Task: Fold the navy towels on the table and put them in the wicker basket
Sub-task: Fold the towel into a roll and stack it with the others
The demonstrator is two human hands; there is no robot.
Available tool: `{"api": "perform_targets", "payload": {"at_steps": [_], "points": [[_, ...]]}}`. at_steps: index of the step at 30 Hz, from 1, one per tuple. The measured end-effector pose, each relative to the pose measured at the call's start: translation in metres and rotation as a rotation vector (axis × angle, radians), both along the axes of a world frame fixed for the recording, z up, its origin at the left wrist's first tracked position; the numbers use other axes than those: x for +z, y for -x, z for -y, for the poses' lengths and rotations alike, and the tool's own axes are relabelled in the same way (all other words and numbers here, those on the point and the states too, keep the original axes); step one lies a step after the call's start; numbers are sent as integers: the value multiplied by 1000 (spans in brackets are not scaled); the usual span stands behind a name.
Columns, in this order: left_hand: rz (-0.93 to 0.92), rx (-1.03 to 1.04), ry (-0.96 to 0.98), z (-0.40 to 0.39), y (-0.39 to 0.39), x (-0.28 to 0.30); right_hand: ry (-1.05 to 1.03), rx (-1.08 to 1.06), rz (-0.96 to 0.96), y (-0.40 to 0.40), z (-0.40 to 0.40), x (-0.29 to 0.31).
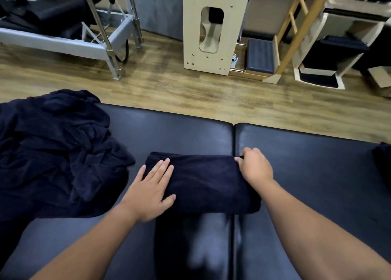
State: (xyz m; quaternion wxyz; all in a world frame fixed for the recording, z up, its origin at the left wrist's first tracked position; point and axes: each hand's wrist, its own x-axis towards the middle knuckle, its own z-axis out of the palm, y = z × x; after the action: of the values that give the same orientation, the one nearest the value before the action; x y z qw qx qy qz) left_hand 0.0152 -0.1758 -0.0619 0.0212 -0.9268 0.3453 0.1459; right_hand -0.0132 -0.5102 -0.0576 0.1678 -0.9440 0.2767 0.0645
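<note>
Padded table (296, 174): one folded towel (201, 182), one heap (53, 152), two hands.

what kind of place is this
Probably a pilates or physiotherapy studio: a metal-framed reformer and a wooden ladder barrel stand on the wood floor, and the towel lies on a padded vinyl table.

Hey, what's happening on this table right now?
A person is folding navy towels on a dark padded table. The left hand lies flat on the left end of a folded towel, while the right hand pinches its far right corner. A heap of unfolded towels sits to the left. No wicker basket is in view, so this towel hasn't been put away yet.
</note>
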Motion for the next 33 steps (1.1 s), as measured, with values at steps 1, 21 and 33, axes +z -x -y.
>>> {"api": "perform_targets", "payload": {"at_steps": [1, 21, 33], "points": [[6, 24, 11, -2, 1, 1, 15, -4, -26, -2, -5, 0], [299, -11, 65, 19, 4, 15, 1, 154, -342, 53, -82, 25], [-419, 581, 288, 8, -3, 5, -180, -71, -382, 57, -93, 34]]}}
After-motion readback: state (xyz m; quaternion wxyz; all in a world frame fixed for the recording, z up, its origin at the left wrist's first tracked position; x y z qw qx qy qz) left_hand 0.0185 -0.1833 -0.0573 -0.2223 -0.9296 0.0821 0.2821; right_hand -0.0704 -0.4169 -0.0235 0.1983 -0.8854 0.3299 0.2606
